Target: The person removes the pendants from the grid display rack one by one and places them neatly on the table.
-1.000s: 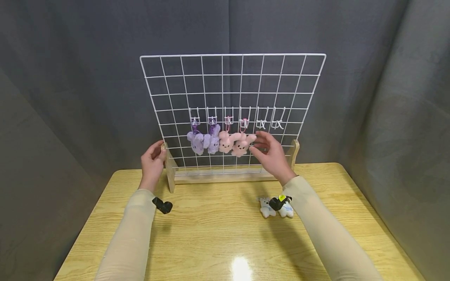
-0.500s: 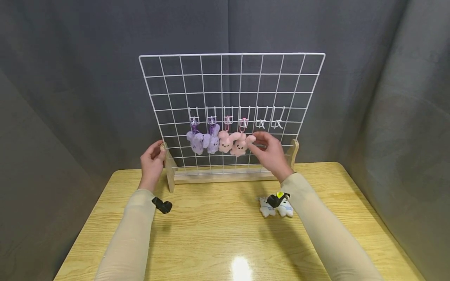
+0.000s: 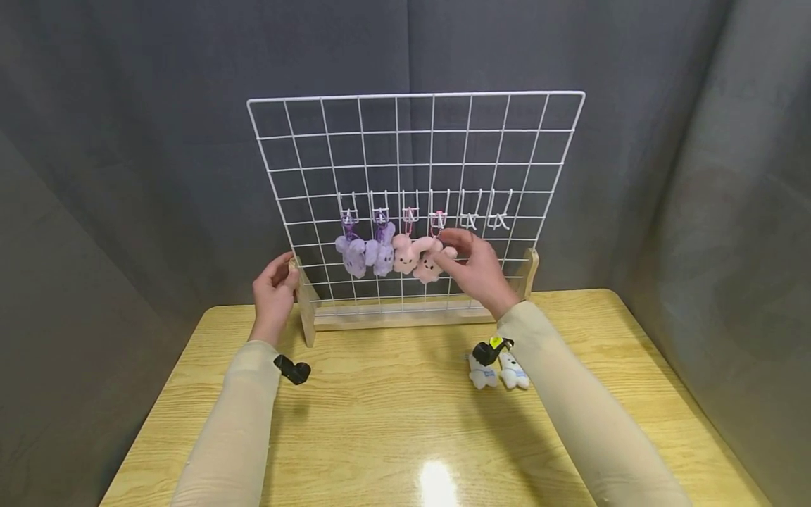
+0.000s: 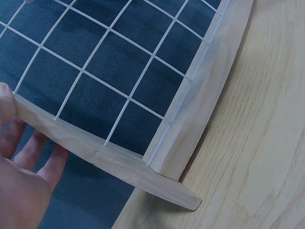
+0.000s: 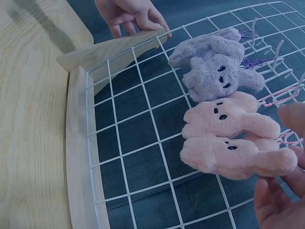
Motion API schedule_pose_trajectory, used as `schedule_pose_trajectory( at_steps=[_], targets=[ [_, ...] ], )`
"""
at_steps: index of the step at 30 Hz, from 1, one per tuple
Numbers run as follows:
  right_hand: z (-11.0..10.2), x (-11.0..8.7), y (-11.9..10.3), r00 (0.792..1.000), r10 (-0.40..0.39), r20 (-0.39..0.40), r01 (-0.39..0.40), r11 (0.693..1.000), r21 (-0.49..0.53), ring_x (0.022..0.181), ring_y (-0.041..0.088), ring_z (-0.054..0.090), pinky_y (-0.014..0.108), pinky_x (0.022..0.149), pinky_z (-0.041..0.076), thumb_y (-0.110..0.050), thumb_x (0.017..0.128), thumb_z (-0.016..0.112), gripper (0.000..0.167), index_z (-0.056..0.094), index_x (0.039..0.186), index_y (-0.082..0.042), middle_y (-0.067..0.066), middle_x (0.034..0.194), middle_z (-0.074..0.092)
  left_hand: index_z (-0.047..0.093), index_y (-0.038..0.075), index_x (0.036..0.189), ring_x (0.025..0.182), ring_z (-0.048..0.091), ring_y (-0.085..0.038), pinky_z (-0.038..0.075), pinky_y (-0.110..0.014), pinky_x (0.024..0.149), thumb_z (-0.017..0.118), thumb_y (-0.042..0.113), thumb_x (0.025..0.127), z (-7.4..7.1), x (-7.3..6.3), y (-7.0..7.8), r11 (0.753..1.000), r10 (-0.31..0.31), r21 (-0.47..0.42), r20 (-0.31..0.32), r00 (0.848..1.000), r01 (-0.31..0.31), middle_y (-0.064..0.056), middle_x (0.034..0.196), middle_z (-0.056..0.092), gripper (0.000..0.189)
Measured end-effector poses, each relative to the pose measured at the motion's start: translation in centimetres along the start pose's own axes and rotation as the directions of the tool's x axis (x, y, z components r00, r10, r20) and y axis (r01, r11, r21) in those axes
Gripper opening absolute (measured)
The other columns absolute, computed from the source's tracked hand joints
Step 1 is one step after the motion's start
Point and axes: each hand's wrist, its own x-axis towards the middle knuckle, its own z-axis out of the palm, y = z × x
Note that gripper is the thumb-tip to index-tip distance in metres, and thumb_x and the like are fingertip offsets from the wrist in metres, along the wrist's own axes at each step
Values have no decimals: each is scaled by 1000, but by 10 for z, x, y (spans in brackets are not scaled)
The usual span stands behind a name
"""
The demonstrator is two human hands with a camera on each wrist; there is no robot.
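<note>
In the head view a white wire grid rack stands upright in a wooden stand. My left hand grips the stand's left side post; the left wrist view shows the thumb in front of the post and fingers beneath. Beside the rack's middle, my right hand has its thumb and fingers curled about the right-hand pink plush bunny keychain, at its ears. A second pink plush bunny hangs to the left, then two purple plush bunnies, all on white hooks.
Two hooks on the right carry nothing. Two white plush keychains lie on the wooden table beneath my right wrist, partly covered by the wrist camera. A grey curtain closes off the back and sides.
My right hand has moved left, from beside the right-hand pink bunny to around its ears. The left hand stays on the post, and the hanging bunnies are nearly unmoved.
</note>
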Motion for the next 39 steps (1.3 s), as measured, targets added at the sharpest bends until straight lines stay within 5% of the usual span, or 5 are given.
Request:
schedule_pose_trajectory(
  at_steps=[13, 20, 39],
  targets=[
    [0, 0, -1, 999, 19, 43, -18, 999, -34, 127, 32, 59, 48, 98, 55, -34, 105, 67, 50, 58, 147, -8, 12, 142, 63, 60, 18, 149, 105, 61, -10, 51, -23, 78, 60, 13, 108, 0, 0, 2, 1000, -19, -8, 11, 1000, 19, -15, 140, 63, 42],
    [1, 2, -3, 997, 13, 78, -16, 999, 43, 123, 28, 57, 43, 100, 49, -25, 106, 64, 46, 56, 146, -2, 15, 137, 62, 62, 17, 148, 106, 61, -11, 50, -20, 78, 60, 13, 108, 0, 0, 3, 1000, -11, 6, -1, 1000, 11, -15, 138, 64, 40],
    [4, -1, -13, 992, -23, -122, 26, 999, 23, 81, 18, 59, 24, 64, 48, -21, 106, 65, 19, 72, 105, -3, 9, 93, 68, 62, 15, 146, 103, 62, -10, 50, -19, 76, 59, 12, 108, 0, -1, 2, 1000, -5, 0, -8, 1000, 5, -15, 135, 64, 39]
  ],
)
